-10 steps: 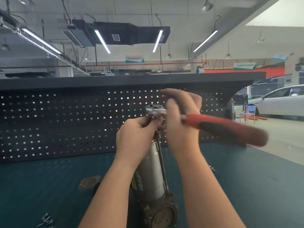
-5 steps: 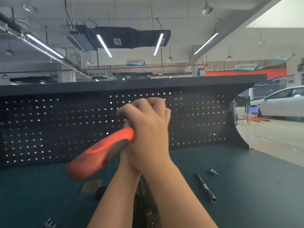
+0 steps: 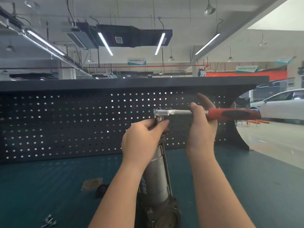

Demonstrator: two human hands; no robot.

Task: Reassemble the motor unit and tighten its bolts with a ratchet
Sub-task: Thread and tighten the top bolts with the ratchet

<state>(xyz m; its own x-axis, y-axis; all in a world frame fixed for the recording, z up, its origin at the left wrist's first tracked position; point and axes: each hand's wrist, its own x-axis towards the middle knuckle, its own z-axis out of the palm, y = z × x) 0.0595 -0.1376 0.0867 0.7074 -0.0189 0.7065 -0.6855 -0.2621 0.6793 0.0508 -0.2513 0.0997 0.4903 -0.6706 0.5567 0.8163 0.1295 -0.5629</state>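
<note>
The motor unit (image 3: 156, 175), a grey cylinder on a dark metal base, stands upright on the bench between my forearms. A long thin bolt (image 3: 166, 168) runs down its right side. My left hand (image 3: 143, 139) grips the motor's top end, fingers beside the socket. A ratchet (image 3: 230, 114) with a red-and-black handle lies level above the motor, its chrome head (image 3: 162, 112) seated on the socket at the top. My right hand (image 3: 202, 124) grips the ratchet's shaft just left of the handle, which points right.
The bench has a dark teal mat (image 3: 49, 186) and a black pegboard back wall (image 3: 65, 124). A brown patch (image 3: 92, 183) and a small black part (image 3: 102, 190) lie left of the motor. Small metal pieces (image 3: 49, 221) sit at the lower left. A white car (image 3: 283, 106) stands far right.
The ratchet handle swung from the right round to the left half a second ago and now points right again. My left hand stays on the motor's top.
</note>
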